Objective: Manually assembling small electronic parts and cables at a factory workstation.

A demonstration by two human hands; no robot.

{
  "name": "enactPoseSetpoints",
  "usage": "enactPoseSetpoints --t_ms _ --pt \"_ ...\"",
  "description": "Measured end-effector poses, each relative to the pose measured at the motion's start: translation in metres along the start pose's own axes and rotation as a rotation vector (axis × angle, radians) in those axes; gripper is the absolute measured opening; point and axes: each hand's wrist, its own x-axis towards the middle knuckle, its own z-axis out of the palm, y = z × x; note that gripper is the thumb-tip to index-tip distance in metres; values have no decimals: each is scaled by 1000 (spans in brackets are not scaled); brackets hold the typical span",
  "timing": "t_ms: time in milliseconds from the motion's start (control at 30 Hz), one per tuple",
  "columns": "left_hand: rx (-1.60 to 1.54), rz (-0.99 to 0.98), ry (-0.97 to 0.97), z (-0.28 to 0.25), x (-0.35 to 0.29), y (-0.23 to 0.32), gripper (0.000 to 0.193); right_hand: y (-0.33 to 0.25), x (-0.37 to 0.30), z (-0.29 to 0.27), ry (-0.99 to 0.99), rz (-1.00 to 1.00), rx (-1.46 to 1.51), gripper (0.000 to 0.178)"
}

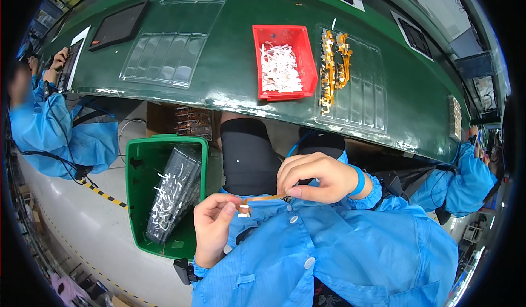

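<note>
Tray (366, 90), right of red bin (307, 60): several flexes (327, 77); done or pending, cannot tell. Red bin: piled white strips (281, 69), suggesting much done. Below red bin, left hand (213, 224) and right hand (319, 176) pinch one flex (266, 198) at opposite ends; white tab (244, 215) present, likely unfinished.

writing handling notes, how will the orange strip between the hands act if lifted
The orange strip is probably light and floppy, looking thin and ribbon-like between the left hand and right hand. It may hang unevenly, since small white pieces show at its left end. Being so slim, it could crease if bent sharply.
</note>
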Motion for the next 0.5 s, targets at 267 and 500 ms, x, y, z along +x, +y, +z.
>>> enactPoseSetpoints --t_ms 267,500 --pt "-1 -10 89 18 5 10 18 12 -8 -6 50 -26 -378 16" --pt "184 86 -44 39 23 22 16 16 21 7 -147 168 39 18"
